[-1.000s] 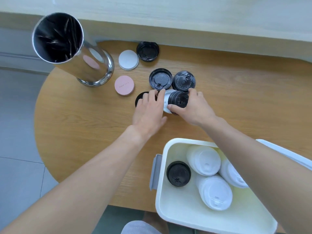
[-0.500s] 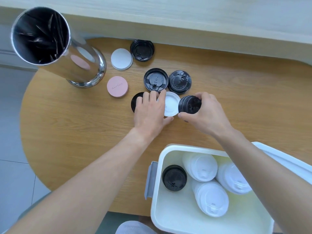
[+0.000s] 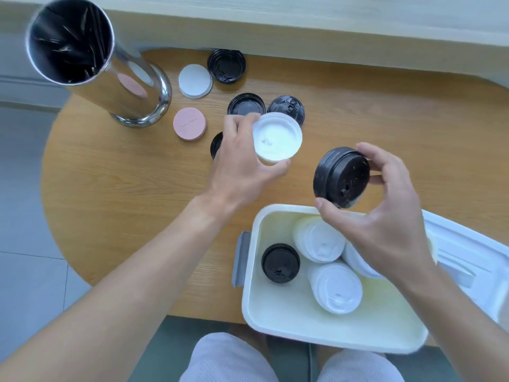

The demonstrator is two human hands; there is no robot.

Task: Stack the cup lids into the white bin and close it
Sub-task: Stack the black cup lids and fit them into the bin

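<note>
Cup lids lie in several places: the right hand (image 3: 385, 216) grips a black lid stack (image 3: 341, 177) in curled fingers just above the white bin (image 3: 275, 323), while the left hand (image 3: 242, 164) pinches a white lid (image 3: 276, 136) over the tabletop (image 3: 124, 188). White lid stacks (image 3: 334, 288) and one black lid (image 3: 280, 263) lie inside the open bin.

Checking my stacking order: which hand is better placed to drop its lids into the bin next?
The right hand: its black lid stack hangs at the white bin rim. The left hand holds its white lid farther back.
</note>
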